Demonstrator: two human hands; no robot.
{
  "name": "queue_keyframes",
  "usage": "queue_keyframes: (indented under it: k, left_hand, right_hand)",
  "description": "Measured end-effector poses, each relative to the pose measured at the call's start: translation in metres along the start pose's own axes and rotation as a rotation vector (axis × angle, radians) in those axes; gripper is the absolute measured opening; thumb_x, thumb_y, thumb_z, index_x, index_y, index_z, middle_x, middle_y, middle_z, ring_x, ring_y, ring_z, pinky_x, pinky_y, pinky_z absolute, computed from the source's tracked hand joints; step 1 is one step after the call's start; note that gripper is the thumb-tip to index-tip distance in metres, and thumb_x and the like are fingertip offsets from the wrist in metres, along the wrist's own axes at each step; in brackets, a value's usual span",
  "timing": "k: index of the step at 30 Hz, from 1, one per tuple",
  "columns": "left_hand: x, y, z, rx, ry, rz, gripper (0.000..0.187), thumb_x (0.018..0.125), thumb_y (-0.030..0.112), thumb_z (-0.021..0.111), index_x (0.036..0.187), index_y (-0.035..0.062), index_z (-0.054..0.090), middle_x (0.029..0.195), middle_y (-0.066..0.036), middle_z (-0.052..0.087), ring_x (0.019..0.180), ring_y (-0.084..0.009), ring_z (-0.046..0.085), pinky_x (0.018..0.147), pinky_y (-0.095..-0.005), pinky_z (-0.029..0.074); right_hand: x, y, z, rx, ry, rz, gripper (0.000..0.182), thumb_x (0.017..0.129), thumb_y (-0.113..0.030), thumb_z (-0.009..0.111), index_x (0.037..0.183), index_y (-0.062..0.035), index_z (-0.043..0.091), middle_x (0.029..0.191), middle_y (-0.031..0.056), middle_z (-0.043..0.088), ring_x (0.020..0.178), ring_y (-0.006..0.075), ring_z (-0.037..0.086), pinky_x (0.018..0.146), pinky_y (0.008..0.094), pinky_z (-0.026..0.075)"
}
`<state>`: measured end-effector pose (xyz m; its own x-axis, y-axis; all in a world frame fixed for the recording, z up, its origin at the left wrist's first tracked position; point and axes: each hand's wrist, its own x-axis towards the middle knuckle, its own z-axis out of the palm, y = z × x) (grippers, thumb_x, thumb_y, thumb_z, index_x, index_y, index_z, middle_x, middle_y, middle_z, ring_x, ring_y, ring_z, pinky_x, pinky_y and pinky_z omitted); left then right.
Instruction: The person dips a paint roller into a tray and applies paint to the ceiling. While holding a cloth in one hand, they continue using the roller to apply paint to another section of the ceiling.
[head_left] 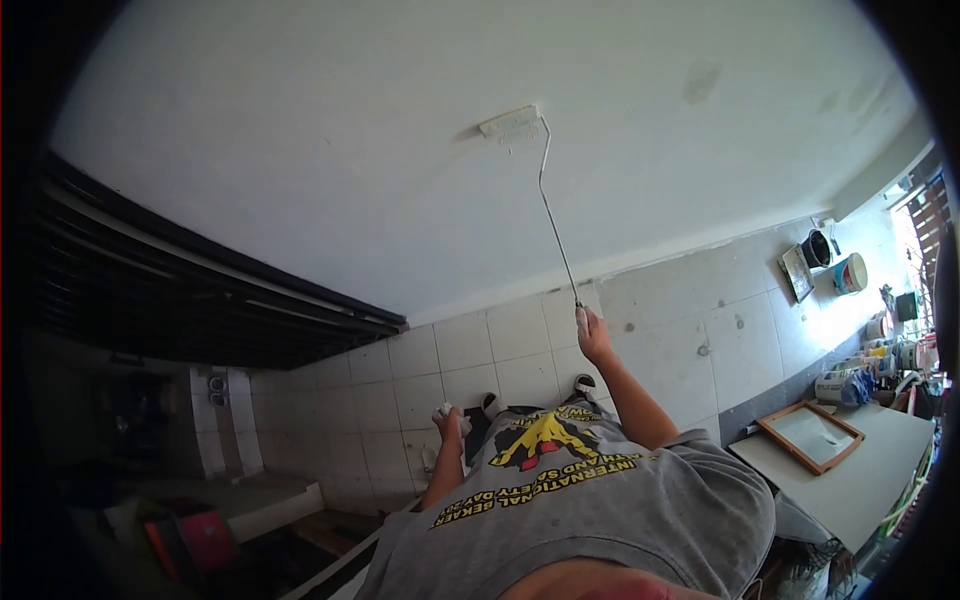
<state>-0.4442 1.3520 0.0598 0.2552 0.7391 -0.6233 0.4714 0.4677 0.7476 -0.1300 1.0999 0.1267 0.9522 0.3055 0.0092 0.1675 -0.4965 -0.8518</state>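
My right hand point(593, 336) is closed around the handle of a long-framed paint roller point(512, 124). The roller's pale, paint-wet sleeve lies against the white wall point(350, 190), with a few drips just below it. Low at my left side, my left hand point(448, 421) is closed on a small crumpled white cloth point(443, 410). My grey T-shirt and sandalled feet show beneath, on the tiled floor.
A black bucket point(816, 248), a paint tray point(797, 274) and a white bucket point(850, 274) stand by the wall at right. A wooden frame point(811, 437) lies on a white table point(890, 450). A black metal gate point(200, 265) runs along the left.
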Motion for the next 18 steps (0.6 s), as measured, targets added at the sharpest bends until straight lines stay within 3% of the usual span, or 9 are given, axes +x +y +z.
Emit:
queue_keyframes:
  k: [6, 11, 14, 18]
  left_hand:
    - [-0.029, 0.012, 0.025, -0.046, 0.024, 0.036, 0.068, 0.076, 0.013, 0.066, 0.131, 0.0081, 0.026, 0.113, -0.015, 0.048, 0.088, -0.0253, 0.060, 0.071, -0.0378, 0.058]
    - [-0.034, -0.027, 0.033, -0.181, 0.022, 0.000, 0.068, 0.076, 0.013, 0.067, 0.130, 0.0082, 0.028, 0.114, -0.014, 0.048, 0.090, -0.0250, 0.060, 0.071, -0.0372, 0.057]
    - [-0.046, -0.032, 0.047, -0.207, 0.047, -0.030, 0.065, 0.076, 0.014, 0.067, 0.129, 0.0080, 0.030, 0.115, -0.014, 0.049, 0.091, -0.0247, 0.060, 0.073, -0.0366, 0.056]
    - [-0.031, -0.053, 0.064, -0.190, 0.041, 0.041, 0.058, 0.076, 0.018, 0.065, 0.125, 0.0097, 0.033, 0.103, -0.013, 0.055, 0.078, -0.0250, 0.064, 0.062, -0.0359, 0.053]
  right_hand:
    - [-0.005, 0.032, -0.006, -0.024, -0.019, 0.059, 0.040, 0.100, -0.035, 0.043, 0.085, 0.0018, 0.047, 0.072, 0.0310, 0.050, 0.074, 0.0526, 0.048, 0.059, 0.0536, 0.035]
    - [-0.004, -0.012, -0.047, 0.003, -0.052, 0.013, 0.041, 0.100, -0.036, 0.044, 0.083, 0.0011, 0.046, 0.068, 0.0297, 0.050, 0.069, 0.0525, 0.047, 0.056, 0.0539, 0.034]
    - [0.001, -0.002, -0.055, -0.027, -0.064, 0.011, 0.041, 0.100, -0.036, 0.045, 0.082, 0.0007, 0.047, 0.067, 0.0295, 0.053, 0.068, 0.0519, 0.050, 0.057, 0.0561, 0.036]
    - [0.003, 0.033, -0.052, -0.105, -0.076, 0.043, 0.041, 0.100, -0.036, 0.045, 0.083, 0.0003, 0.048, 0.067, 0.0294, 0.054, 0.068, 0.0515, 0.052, 0.058, 0.0572, 0.036]
